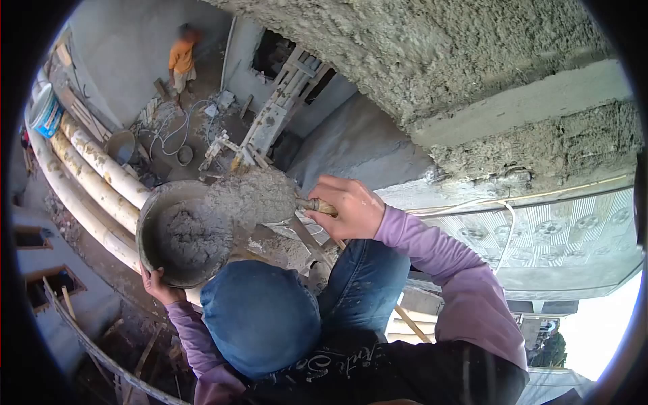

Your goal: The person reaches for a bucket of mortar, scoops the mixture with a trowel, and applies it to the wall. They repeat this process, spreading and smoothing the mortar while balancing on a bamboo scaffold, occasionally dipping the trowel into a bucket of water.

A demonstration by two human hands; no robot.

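My left hand [162, 287] grips the lower rim of a round bucket [143, 229] that holds wet grey mortar [192, 236]. The fingers curl over its edge. My right hand [347, 208] is closed round the wooden handle of a trowel [324, 206]. Mortar covers the trowel's blade, which reaches left to the bucket's right rim; the blade itself is hidden. My knees in blue jeans [260, 317] are bent below the bucket and the trowel.
Rough plastered wall [486, 61] rises at the upper right. Long bamboo poles [101, 169] run along the left, beside a blue-and-white pail [47, 115]. Far below, a person in an orange top [181, 57] stands near hoses and rubble. Wooden planks [273, 108] lean at upper centre.
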